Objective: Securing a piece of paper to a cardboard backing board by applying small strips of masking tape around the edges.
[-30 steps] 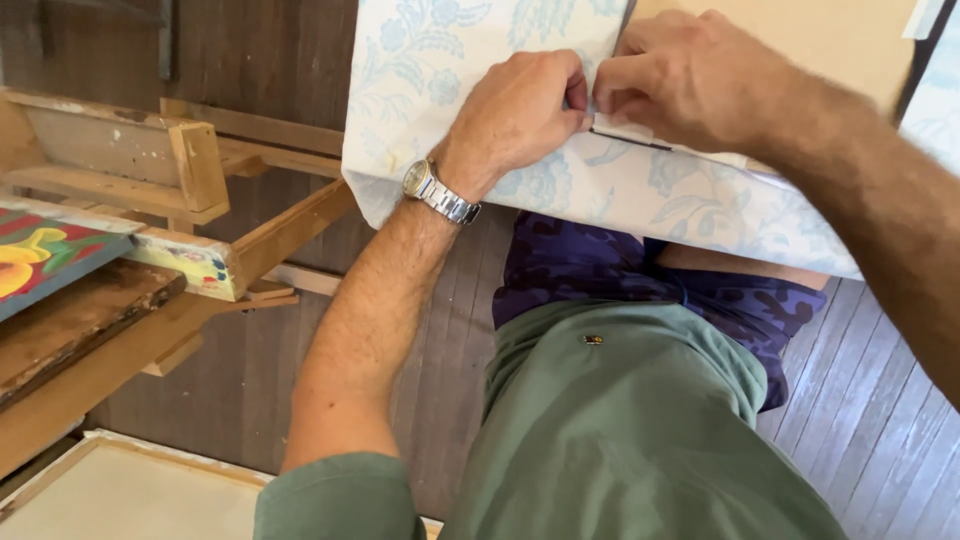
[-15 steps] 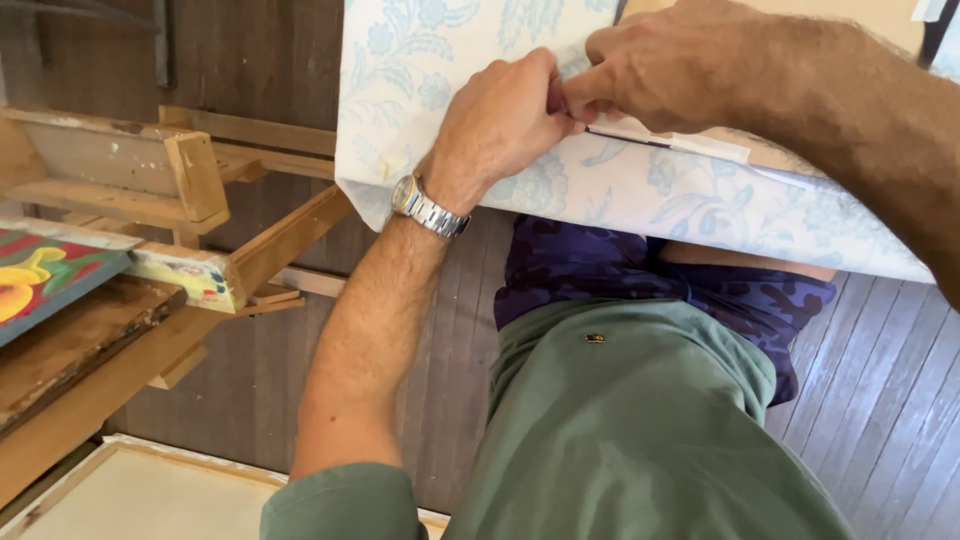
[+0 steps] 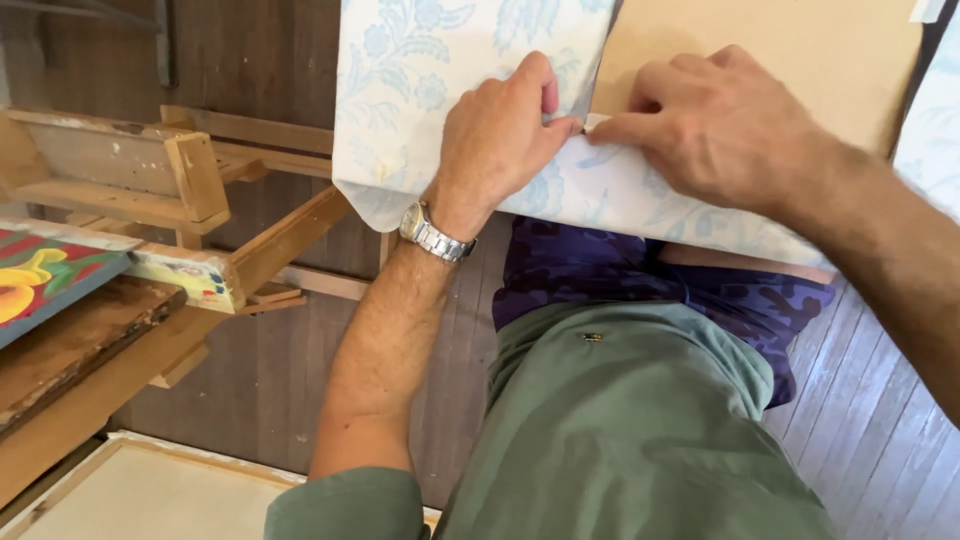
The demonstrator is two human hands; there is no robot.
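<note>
Head view: a flat board [image 3: 770, 60] lies across the person's lap, half wrapped in pale blue floral paper [image 3: 420, 90]. The left hand [image 3: 500, 135] is closed, pinching the paper's folded edge at the middle of the board; the right hand [image 3: 725, 125] presses fingertips flat on the same fold, gripping nothing. This looks like the creasing step. Next, I judge, the fold needs holding taut while it is fixed. A wooden easel [image 3: 150, 180] stands left.
</note>
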